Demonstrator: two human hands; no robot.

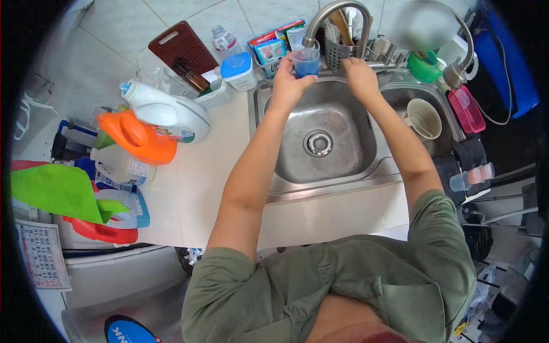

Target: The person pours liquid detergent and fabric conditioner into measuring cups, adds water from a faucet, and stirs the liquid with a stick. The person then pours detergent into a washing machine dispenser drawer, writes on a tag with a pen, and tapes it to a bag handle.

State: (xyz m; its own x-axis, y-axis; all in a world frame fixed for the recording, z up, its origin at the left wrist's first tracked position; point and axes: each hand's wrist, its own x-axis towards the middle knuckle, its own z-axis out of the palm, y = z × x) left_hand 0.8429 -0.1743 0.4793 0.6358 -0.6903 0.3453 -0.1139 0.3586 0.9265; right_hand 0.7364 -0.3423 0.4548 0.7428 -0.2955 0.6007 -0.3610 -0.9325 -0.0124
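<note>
My left hand [290,81] is closed around a small clear cup [307,62] with blue in its lower part, held under the spout of the tall faucet [311,35]. At the back of the sink, my right hand [360,77] is raised at the faucet's base, beside the perforated metal utensil holder [338,54]. Its fingers are bent, and what they touch is partly hidden. Below both arms lies the metal sink basin [343,154] with its round drain [318,143].
A beige mug [424,119] sits in the right basin. An orange bottle [137,137], a white bottle [166,111] and a blue-lidded tub [238,71] stand left of the sink. A pink basket [466,110] and small stacked cups [472,176] are at the right.
</note>
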